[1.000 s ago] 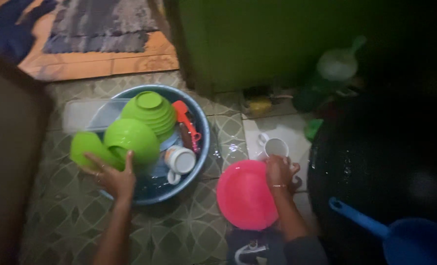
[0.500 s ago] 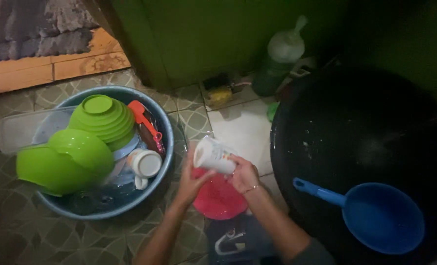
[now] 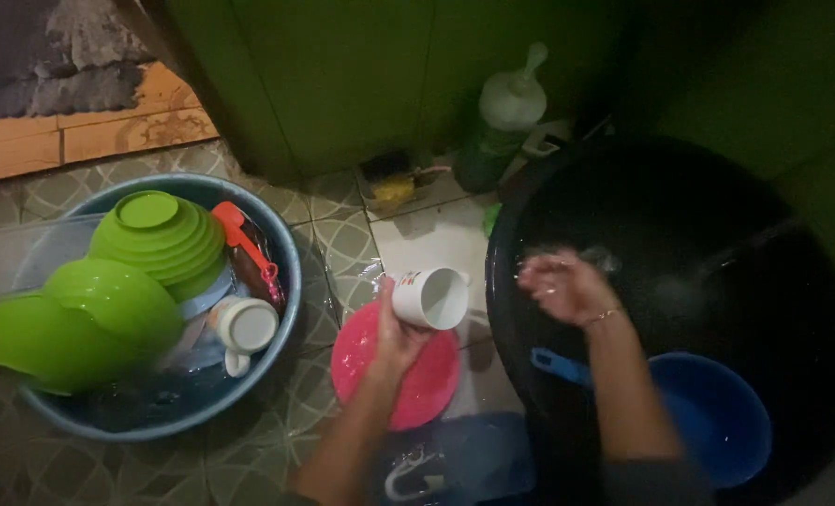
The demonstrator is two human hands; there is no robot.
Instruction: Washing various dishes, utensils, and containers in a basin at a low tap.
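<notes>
My left hand (image 3: pixel 397 335) grips a white mug (image 3: pixel 430 297) tilted on its side, mouth facing right, above a pink plate (image 3: pixel 408 386) that lies on the tiled floor. My right hand (image 3: pixel 563 286) holds nothing; its fingers are spread over the rim of a large black tub (image 3: pixel 708 244), blurred by motion. A blue dipper (image 3: pixel 708 412) with a long handle rests in the tub below my right forearm.
At the left a blue basin (image 3: pixel 286 272) holds green bowls (image 3: pixel 160 234), another white mug (image 3: pixel 242 328), a red-handled utensil (image 3: pixel 241 234) and a clear container. A bottle (image 3: pixel 506 103) and a yellow sponge (image 3: pixel 394 190) sit by the green wall. A mat lies far left.
My left hand left the green bowls and took the white mug. My right hand let go of the mug and moved right over the black tub. The view shifted right.
</notes>
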